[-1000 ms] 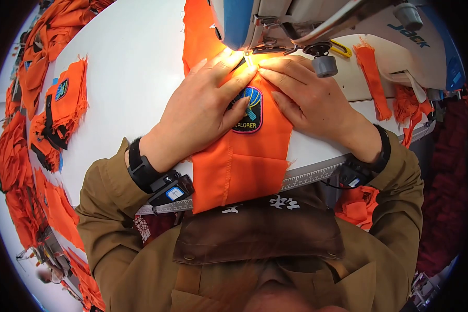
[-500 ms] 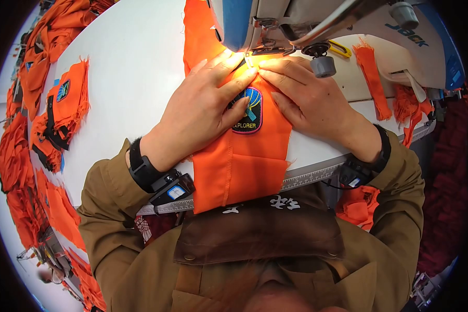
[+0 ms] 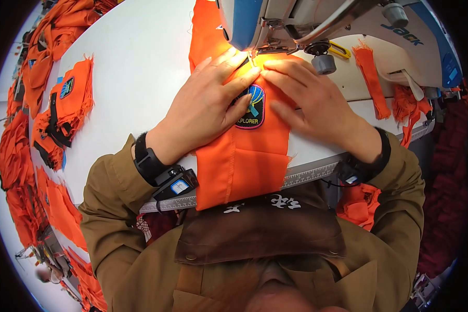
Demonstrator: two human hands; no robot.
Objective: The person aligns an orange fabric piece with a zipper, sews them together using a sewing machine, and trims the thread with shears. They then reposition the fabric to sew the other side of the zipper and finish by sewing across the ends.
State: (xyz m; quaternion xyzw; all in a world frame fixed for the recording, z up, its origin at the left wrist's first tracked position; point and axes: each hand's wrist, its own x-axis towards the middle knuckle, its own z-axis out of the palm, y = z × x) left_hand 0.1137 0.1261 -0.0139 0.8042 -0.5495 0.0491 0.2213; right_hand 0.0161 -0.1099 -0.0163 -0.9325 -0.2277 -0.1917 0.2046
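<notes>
An orange fabric piece lies under the lit needle area of a sewing machine and hangs over the table's front edge. On it sits an embroidered patch with a pink border and the letters "XPLORER" visible. My left hand rests flat on the fabric at the left, fingers stretched toward the presser foot, its thumb covering part of the patch. My right hand lies on the fabric's right side, fingers extended toward the needle, thumb apart and slightly blurred. A dark strip shows by the left fingertips.
Orange pieces with another patch lie at the left of the white table. More orange cloth is heaped beyond. To the right are a yellow cutter and an orange strip. A ruler tape runs along the front edge.
The fabric and patch have shifted slightly up toward the needle, with both hands still on it. My right thumb has moved a little. The whole view has shifted slightly.
</notes>
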